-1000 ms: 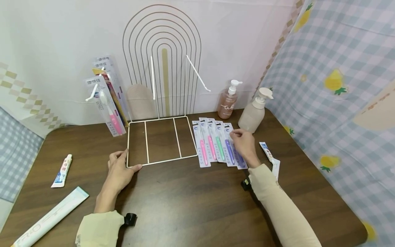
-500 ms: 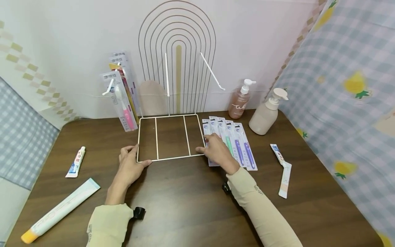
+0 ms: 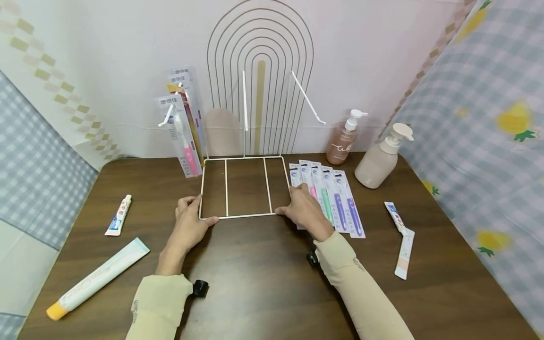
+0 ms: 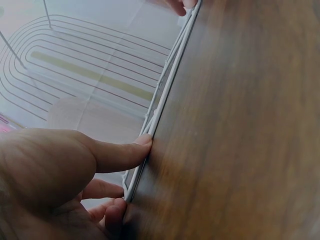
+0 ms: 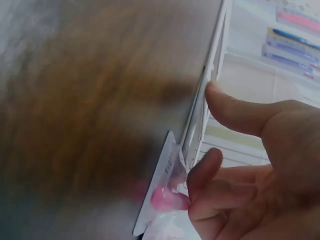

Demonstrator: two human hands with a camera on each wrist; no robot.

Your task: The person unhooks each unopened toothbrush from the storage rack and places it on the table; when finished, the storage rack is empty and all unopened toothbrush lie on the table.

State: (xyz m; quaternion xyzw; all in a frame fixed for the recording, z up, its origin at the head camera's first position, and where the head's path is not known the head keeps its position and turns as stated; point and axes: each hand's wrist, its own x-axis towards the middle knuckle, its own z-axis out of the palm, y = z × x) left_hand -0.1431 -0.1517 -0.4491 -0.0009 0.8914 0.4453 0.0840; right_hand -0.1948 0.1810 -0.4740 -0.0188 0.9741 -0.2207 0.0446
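A white wire display rack stands on the table against the back wall, its long hooks reaching forward. At its front left corner my left hand grips the base, thumb on the front bar and fingers at the side. My right hand holds the front right corner in the same way; the right wrist view shows its thumb against the wire. Packaged toothbrushes hang from the left hook. Several more packaged toothbrushes lie fanned beside the rack, partly hidden by the right hand.
Two pump bottles, one pink and one beige, stand at the back right. A small toothpaste tube and a large tube with an orange cap lie at left. Another small tube and a white packet lie at right.
My right hand has left the rightmost toothbrush pack and moved left to the rack's front right corner. The left hand stays at its corner. The head view has shifted to the left.
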